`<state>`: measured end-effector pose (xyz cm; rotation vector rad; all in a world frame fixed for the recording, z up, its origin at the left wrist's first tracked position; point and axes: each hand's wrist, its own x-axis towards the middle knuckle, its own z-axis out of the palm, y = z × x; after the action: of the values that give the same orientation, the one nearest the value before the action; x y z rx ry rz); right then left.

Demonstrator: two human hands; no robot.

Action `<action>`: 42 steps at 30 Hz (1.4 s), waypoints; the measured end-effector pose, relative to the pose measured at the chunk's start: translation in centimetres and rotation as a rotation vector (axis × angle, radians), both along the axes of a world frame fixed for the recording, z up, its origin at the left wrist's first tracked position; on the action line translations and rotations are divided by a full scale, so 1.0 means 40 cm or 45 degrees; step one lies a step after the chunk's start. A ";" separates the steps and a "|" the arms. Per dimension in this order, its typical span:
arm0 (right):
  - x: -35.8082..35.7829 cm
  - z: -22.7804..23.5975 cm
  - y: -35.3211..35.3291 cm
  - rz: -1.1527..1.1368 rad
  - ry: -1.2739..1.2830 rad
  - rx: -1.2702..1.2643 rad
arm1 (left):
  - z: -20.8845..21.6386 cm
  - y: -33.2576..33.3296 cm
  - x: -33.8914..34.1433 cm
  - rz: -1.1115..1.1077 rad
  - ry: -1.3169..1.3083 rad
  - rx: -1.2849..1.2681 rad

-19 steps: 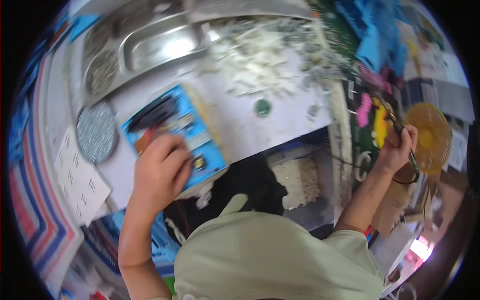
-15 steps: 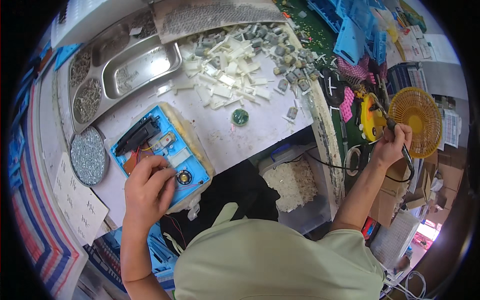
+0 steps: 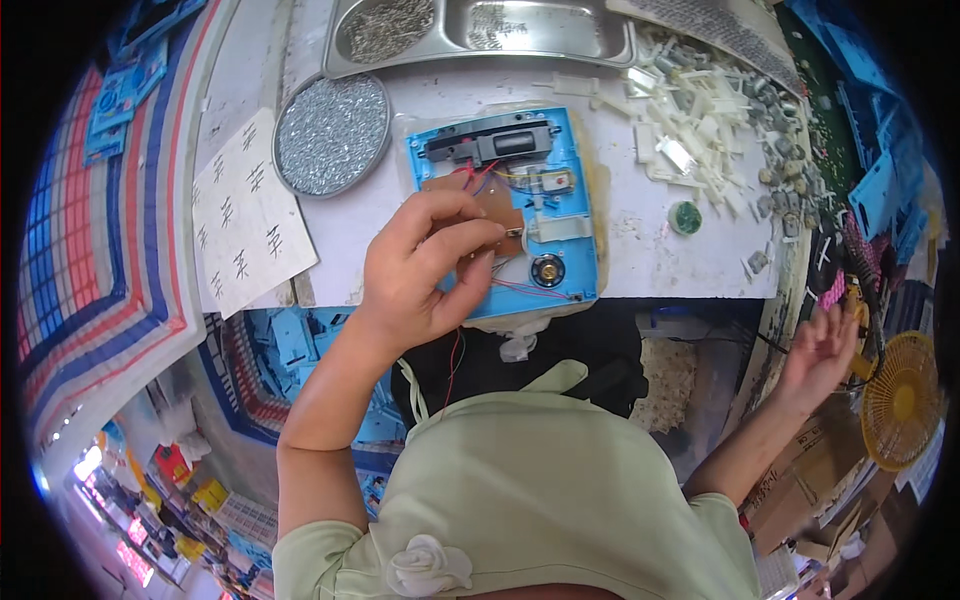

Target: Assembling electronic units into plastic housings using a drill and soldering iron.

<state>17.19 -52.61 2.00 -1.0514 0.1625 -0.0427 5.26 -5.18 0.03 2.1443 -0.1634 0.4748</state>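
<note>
My left hand (image 3: 425,260) is closed over a blue plastic casing (image 3: 583,262), its fingertips gripping a brown circuit board (image 3: 502,204) inside. Fingers cover part of the board. A black plastic part (image 3: 515,146) lies across the casing's far end, and a small round speaker (image 3: 548,270) sits at the near right. Thin red wires (image 3: 535,290) run beside the speaker. Off to the right, my right hand (image 3: 815,365) has its fingers spread and holds nothing. Beside its fingertips is a soldering iron (image 3: 872,320) with a dark handle, at a mostly hidden yellow stand (image 3: 858,368).
A round dish of small screws (image 3: 333,135) and a paper sheet (image 3: 250,225) lie left of the casing. Metal trays (image 3: 560,52) stand at the back. White plastic parts (image 3: 690,150) and small motors (image 3: 785,155) are heaped right. A yellow basket (image 3: 900,400) stands far right.
My right hand has let go of the soldering iron, which is now beside the fingers. My left hand stays at the circuit board. The whole view has swung left.
</note>
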 end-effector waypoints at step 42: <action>0.112 0.015 0.664 1.157 -0.084 -1.324 | -0.012 -0.064 0.108 0.075 -0.100 0.474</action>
<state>21.66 -26.05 2.58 -2.0694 -0.4636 0.7291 9.59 -7.76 -0.47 2.5007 -0.2489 0.6011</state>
